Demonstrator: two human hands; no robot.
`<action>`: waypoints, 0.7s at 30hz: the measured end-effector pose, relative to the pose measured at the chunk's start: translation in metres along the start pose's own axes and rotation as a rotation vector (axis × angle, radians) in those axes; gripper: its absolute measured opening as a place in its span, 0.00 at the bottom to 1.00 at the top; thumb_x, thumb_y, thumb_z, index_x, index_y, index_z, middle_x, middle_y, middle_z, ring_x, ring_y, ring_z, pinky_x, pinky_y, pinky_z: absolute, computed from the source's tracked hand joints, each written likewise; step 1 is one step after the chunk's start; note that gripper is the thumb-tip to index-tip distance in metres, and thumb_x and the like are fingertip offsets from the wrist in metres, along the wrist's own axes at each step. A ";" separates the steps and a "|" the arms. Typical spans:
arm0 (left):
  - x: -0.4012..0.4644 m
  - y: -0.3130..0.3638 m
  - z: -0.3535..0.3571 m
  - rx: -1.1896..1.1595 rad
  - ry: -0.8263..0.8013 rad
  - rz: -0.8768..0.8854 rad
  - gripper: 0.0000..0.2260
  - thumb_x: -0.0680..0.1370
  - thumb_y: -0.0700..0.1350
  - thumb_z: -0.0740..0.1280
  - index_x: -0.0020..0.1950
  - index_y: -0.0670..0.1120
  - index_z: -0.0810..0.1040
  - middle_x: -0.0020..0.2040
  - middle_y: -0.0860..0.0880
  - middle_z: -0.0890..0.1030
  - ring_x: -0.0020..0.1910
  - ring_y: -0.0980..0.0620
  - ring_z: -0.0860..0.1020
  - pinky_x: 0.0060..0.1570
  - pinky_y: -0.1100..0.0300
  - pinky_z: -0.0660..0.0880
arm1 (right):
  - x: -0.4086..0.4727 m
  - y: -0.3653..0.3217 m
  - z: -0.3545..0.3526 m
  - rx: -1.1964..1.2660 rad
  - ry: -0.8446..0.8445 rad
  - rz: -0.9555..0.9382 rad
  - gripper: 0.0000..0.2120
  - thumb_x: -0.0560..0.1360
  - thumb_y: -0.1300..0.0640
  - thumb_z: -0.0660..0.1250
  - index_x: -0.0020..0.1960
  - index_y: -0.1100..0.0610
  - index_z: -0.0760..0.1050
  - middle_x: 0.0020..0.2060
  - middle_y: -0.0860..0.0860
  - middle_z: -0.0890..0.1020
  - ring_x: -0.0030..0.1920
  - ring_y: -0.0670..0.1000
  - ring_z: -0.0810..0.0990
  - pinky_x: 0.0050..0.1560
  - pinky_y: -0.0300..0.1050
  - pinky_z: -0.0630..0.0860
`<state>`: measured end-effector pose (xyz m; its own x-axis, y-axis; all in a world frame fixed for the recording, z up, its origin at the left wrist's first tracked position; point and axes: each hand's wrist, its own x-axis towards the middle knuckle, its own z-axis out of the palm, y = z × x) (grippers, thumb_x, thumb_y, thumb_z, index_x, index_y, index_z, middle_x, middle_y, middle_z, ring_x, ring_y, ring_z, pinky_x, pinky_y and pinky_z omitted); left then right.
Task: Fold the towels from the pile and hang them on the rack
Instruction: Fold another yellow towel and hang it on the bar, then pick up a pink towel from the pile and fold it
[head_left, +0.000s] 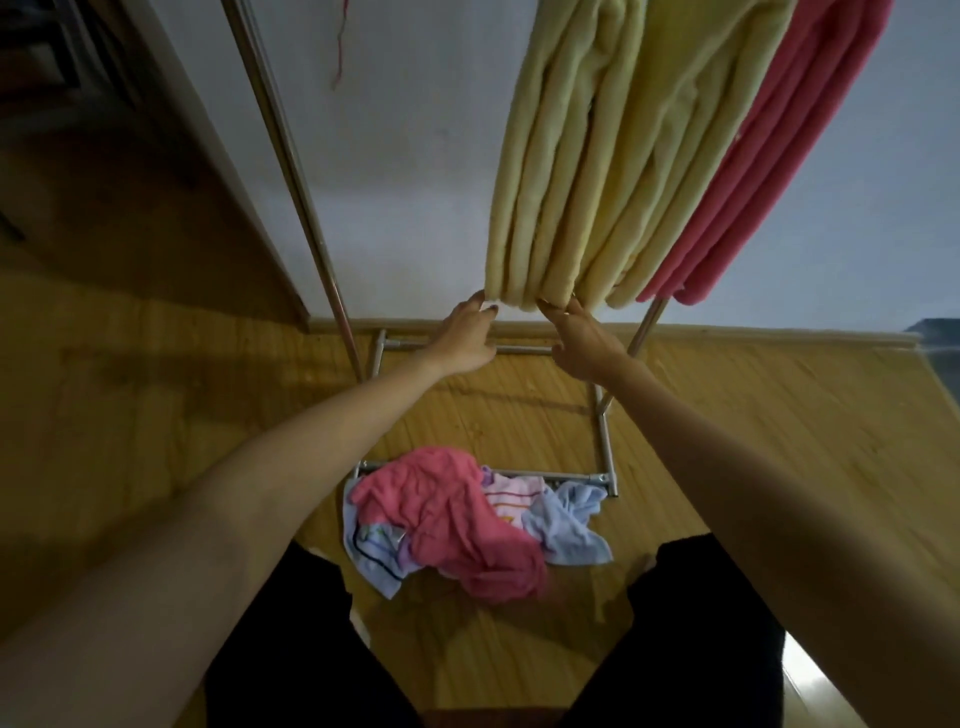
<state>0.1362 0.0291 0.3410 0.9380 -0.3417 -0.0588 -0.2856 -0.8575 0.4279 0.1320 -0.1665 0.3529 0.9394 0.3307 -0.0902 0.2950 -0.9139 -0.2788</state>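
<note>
Two bare forearms reach out from you over your dark-clothed legs (291, 649). Below them a pile of towels (467, 519) lies on the wooden floor (753, 441), draped over the near base bar of the metal rack (605, 431): a crumpled pink towel (457, 514) on top, a light blue towel (569, 525) at the right, and a striped pale one between them. Farther out, your left hand (465, 338) pinches the bottom left corner of the hanging yellow towel (597, 156) between fingertips and thumb. Your right hand (584, 340) touches that towel's bottom edge with its fingertips; whether it grips, you cannot tell from here. Just right of the yellow towel hangs a folded pink towel (779, 171), against the white wall (415, 156).
</note>
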 end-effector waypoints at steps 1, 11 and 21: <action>-0.003 -0.005 0.009 0.004 -0.031 -0.022 0.25 0.77 0.40 0.65 0.73 0.42 0.66 0.77 0.43 0.57 0.74 0.43 0.60 0.69 0.52 0.64 | -0.003 0.003 0.011 -0.006 -0.021 -0.002 0.34 0.73 0.67 0.63 0.76 0.56 0.57 0.76 0.58 0.52 0.71 0.60 0.65 0.57 0.54 0.76; -0.078 -0.079 0.129 -0.167 -0.216 -0.282 0.23 0.73 0.37 0.68 0.67 0.36 0.72 0.68 0.34 0.69 0.72 0.43 0.64 0.67 0.60 0.60 | -0.060 0.045 0.151 0.077 -0.373 0.193 0.32 0.71 0.66 0.65 0.74 0.62 0.60 0.74 0.62 0.59 0.71 0.61 0.65 0.67 0.50 0.66; -0.144 -0.118 0.265 -0.272 -0.353 -0.470 0.20 0.73 0.37 0.66 0.66 0.37 0.74 0.64 0.38 0.73 0.64 0.40 0.72 0.62 0.53 0.69 | -0.142 0.066 0.280 0.261 -0.613 0.393 0.26 0.76 0.55 0.61 0.70 0.67 0.64 0.67 0.66 0.68 0.69 0.63 0.66 0.67 0.51 0.61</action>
<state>-0.0172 0.0772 0.0600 0.8164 -0.0994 -0.5689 0.2433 -0.8342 0.4949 -0.0308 -0.2077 0.0796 0.6793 0.1341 -0.7215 -0.1628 -0.9311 -0.3263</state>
